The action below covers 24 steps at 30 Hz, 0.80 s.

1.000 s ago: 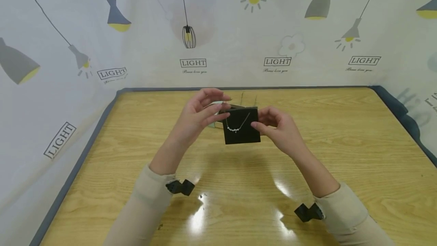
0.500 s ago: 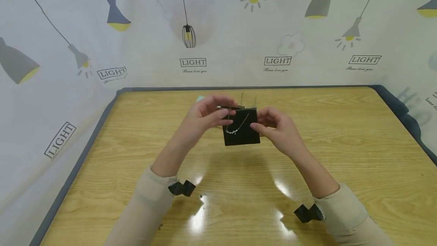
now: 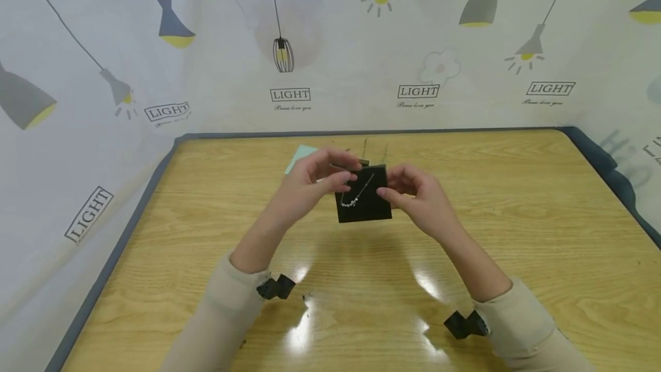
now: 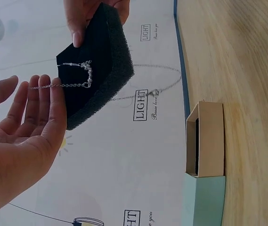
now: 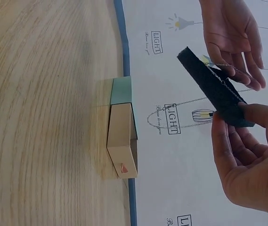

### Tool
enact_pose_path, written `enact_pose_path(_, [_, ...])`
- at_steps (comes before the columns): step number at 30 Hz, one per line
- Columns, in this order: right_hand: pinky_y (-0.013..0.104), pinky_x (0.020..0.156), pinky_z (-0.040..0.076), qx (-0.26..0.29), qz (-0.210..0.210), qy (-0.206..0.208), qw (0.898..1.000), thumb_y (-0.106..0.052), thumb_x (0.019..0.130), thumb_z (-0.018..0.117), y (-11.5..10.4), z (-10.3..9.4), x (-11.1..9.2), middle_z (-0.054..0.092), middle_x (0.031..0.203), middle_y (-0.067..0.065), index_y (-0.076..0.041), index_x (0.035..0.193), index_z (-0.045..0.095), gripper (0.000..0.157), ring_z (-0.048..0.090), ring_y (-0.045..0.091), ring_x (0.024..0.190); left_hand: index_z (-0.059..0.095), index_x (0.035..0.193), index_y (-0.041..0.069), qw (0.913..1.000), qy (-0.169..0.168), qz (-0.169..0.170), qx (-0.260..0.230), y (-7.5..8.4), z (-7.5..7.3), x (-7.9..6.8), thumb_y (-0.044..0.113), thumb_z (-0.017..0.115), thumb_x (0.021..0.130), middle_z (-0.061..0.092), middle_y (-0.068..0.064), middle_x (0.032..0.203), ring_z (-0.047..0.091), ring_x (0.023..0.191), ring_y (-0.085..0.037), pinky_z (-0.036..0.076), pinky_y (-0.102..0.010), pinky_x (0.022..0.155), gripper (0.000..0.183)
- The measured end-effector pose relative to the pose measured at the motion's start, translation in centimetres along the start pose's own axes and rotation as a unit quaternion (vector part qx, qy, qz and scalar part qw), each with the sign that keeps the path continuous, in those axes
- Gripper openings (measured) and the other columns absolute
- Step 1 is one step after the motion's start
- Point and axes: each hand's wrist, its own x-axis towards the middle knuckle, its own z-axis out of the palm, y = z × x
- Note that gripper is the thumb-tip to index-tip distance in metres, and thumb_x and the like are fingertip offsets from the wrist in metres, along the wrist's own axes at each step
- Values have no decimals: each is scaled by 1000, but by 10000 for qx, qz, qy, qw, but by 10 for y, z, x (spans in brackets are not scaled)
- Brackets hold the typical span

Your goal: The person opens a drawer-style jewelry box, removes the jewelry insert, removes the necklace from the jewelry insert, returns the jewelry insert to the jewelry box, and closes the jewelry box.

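Observation:
My right hand (image 3: 420, 197) pinches the right edge of a black foam jewelry pad (image 3: 368, 208), held up above the table. A fine silver necklace (image 4: 88, 75) with a cluster of small stones lies across the pad's face. Behind the pad, the rest of its chain hangs in a loop with the clasp, seen in both wrist views. At the pad's upper left is my left hand (image 3: 310, 182), its fingers extended under a strand of the chain. In the left wrist view the thumb stands apart from those fingers.
On the table behind the hands lies a jewelry box: a mint sleeve (image 5: 122, 90) with a cream drawer (image 5: 119, 125) pulled out, carrying a small pinkish pull tab. A white curtain (image 3: 351, 45) printed with lamps hangs beyond the table's dark back edge.
My left hand has moved slightly right and down across the pad, uncovering the mint box behind it. The stones hang lower and further left on the pad. My right hand barely moves.

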Motion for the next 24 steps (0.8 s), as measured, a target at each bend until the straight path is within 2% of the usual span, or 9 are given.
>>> enact_pose_path(8, [22, 69, 59, 30, 50, 0, 10000, -6, 93, 68, -1, 3, 0, 70, 103, 22, 4, 109, 61, 20, 66, 4, 83, 60, 122, -2, 9992, 70, -71, 398, -2, 2, -1, 5, 57, 100, 62, -18, 128, 65, 104, -17, 60, -31, 87, 24])
enact_pose_path(18, [24, 70, 60, 36, 113, 8, 9999, -8, 94, 68, -1, 6, 0, 70, 104, 21, 3, 108, 61, 20, 66, 4, 84, 61, 122, 1, 9972, 109, -177, 719, -9, 0, -3, 10, 57, 101, 64, -15, 124, 66, 104, -22, 60, -34, 89, 24])
enact_pose_path(24, [22, 70, 60, 78, -14, 6, 10000, -8, 94, 68, -1, 7, -1, 69, 103, 20, 3, 107, 61, 19, 66, 4, 83, 62, 122, 2, 9963, 146, -224, 814, -11, 0, -2, 11, 58, 100, 66, -15, 121, 67, 102, -23, 60, -33, 89, 24])
